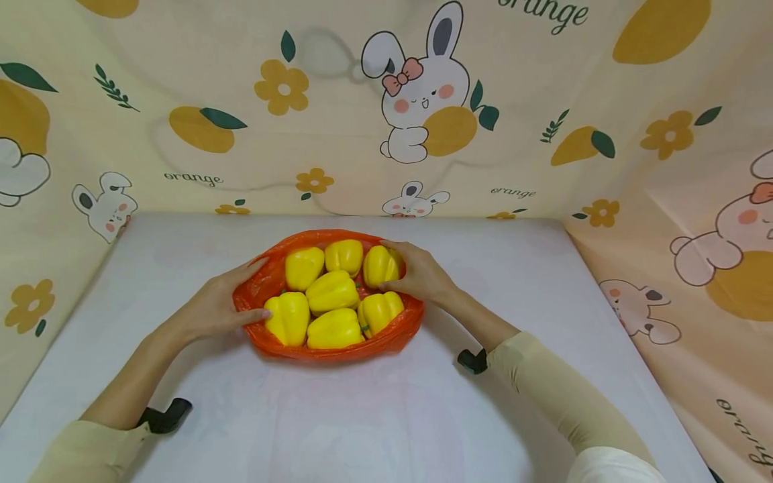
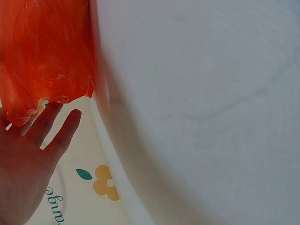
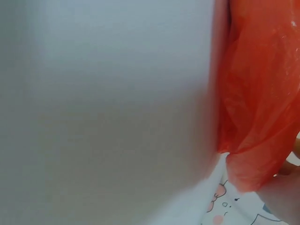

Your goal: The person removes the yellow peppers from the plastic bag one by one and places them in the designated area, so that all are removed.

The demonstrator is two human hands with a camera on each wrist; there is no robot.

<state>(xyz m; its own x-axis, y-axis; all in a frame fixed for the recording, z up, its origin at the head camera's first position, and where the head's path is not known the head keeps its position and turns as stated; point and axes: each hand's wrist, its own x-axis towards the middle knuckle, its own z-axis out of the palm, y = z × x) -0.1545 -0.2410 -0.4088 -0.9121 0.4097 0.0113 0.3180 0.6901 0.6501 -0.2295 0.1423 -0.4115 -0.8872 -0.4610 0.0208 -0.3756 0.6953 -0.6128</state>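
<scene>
An orange-red plastic bag [image 1: 333,355] lies wide open on the table, holding several yellow bell peppers [image 1: 332,292]. My left hand [image 1: 214,302] is at its left rim, thumb and fingers spread apart; the thumb tip touches the front-left yellow bell pepper [image 1: 288,320]. In the left wrist view, some fingers of that hand [image 2: 23,168] pass behind the bag [image 2: 47,51]. My right hand [image 1: 425,272] reaches over the right rim and grips the back-right yellow bell pepper [image 1: 380,267] between thumb and fingers. The bag [image 3: 262,93] hides most of those fingers in the right wrist view.
The white table [image 1: 362,416] extends in front of the bag and to both sides. A cream cloth [image 1: 338,147] printed with rabbits and oranges rises behind and along the sides. Black wrist mounts [image 1: 169,416] hang under both forearms.
</scene>
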